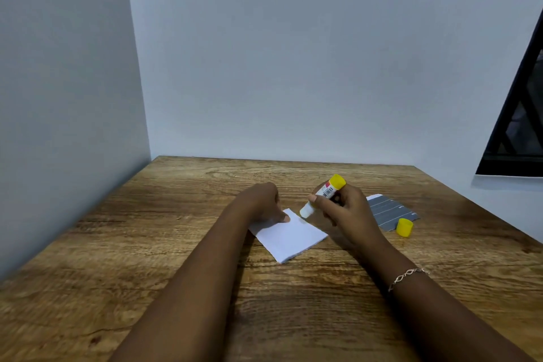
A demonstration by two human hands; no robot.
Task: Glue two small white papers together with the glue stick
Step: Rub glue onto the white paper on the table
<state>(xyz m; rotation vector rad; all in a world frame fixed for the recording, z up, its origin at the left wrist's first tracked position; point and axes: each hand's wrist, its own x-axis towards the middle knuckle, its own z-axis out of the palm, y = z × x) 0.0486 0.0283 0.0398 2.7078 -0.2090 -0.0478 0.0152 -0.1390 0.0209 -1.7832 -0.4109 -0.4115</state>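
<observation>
A small white paper lies flat on the wooden table. My left hand presses its far left corner with the fingertips. My right hand grips an uncapped glue stick with a yellow base, tilted so its white tip touches the paper's far edge. The yellow cap stands on the table to the right. A second paper, grey with lines and a white corner, lies partly hidden behind my right hand.
Pale walls close the table on the left and at the back. A dark framed window sits at the right edge. A thin bracelet circles my right wrist.
</observation>
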